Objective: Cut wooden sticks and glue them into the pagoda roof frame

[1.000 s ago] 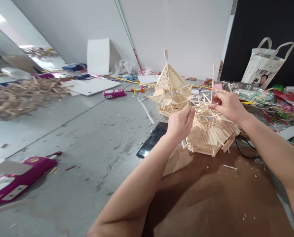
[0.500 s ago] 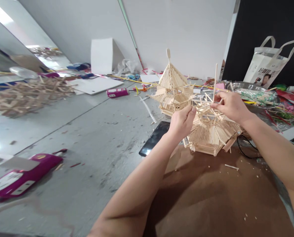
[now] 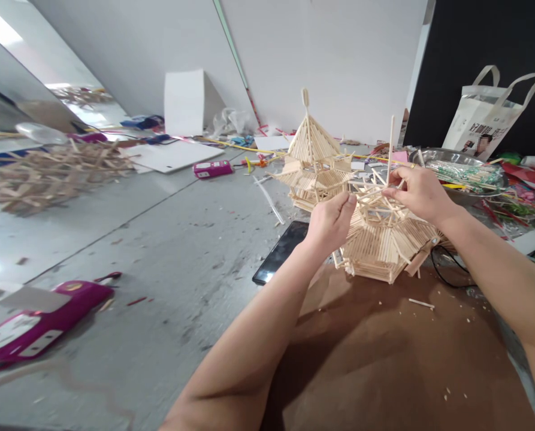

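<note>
A half-built model of thin wooden sticks (image 3: 384,239) stands on a brown cardboard sheet (image 3: 384,353). My left hand (image 3: 330,222) is closed with its fingertips pressed against the model's left upper edge. My right hand (image 3: 417,193) pinches a long upright stick (image 3: 389,146) at the top of the model's loose stick lattice. Behind it stands a finished stick pagoda (image 3: 311,158) with a pointed roof.
A black phone (image 3: 281,251) lies just left of the cardboard. Magenta boxes (image 3: 38,320) (image 3: 212,169) lie on the grey floor. A stick pile (image 3: 47,173) is at far left. A metal tray (image 3: 462,170) of sticks and a white bag (image 3: 489,120) sit at right.
The view shifted slightly. Both hands stay on the stick model, the right hand keeping its pinch on the upright stick.
</note>
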The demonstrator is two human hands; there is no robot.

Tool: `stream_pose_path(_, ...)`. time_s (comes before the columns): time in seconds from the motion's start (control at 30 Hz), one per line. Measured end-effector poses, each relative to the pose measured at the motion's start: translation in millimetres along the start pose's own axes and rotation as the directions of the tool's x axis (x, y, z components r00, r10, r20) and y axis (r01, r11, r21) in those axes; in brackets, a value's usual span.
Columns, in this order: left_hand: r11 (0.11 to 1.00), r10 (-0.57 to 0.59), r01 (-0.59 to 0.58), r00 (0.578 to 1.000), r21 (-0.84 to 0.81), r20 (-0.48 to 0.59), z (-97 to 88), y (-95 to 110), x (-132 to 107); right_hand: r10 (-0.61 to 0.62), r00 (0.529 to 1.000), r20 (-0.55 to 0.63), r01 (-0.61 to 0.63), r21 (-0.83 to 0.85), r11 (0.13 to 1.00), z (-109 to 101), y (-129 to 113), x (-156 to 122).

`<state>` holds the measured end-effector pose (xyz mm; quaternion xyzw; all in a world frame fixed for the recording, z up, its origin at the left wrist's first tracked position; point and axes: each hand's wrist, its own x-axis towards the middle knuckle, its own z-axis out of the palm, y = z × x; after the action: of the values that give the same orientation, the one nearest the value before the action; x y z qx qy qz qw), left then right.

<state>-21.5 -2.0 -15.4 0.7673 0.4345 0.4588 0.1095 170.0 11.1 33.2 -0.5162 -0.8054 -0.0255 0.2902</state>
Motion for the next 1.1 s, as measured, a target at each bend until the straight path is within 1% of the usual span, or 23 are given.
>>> stream_pose_path(0.57, 0.999, -0.021, 0.020, 1.000, 0.030, 0.011, -0.4, 0.8, -0.2, -0.009, 1.000, -0.018, 0.009, -0.011, 1.000, 0.6, 0.6, -0.9)
stream_pose_path(0.8, 0.999, 0.002, -0.003, 1.000, 0.044, 0.005, -0.3, 0.4, 0.7, 0.008, 1.000, -0.017, -0.008, -0.017, 1.000, 0.4, -1.2, -0.7)
stream_pose_path(1.1, 0.998, -0.003, 0.002, 1.000, 0.060, 0.006, -0.2, 0.8, 0.5, -0.007, 1.000, -0.016, 0.007, -0.007, 1.000, 0.8, -0.1, -1.2)
